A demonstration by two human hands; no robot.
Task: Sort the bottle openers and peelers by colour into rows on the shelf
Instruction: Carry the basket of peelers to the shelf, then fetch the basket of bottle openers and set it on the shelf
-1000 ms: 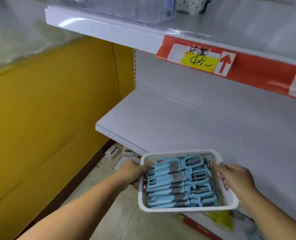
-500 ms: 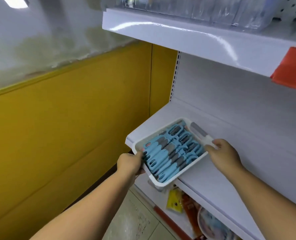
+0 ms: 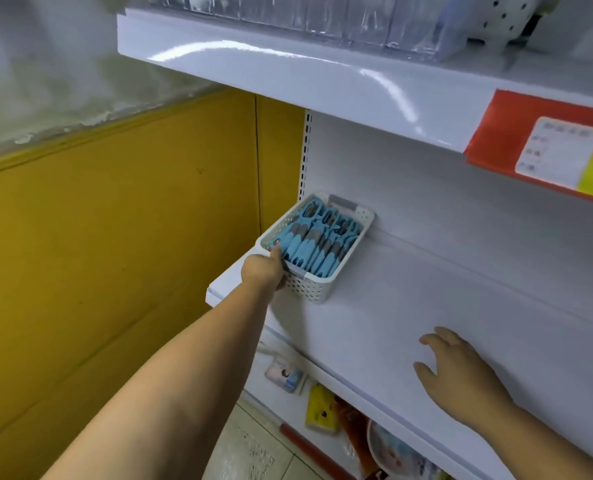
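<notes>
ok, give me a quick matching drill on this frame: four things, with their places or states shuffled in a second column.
Things:
1. left hand
2. right hand
3. blue tools
4. red label

Places or states:
A. on the front edge of the upper shelf
B. packed inside the white basket
C. gripping the basket's near rim
D. fingers spread, over a bare part of the middle shelf, holding nothing

Pairs: 1-C, 2-D, 3-B, 4-A
</notes>
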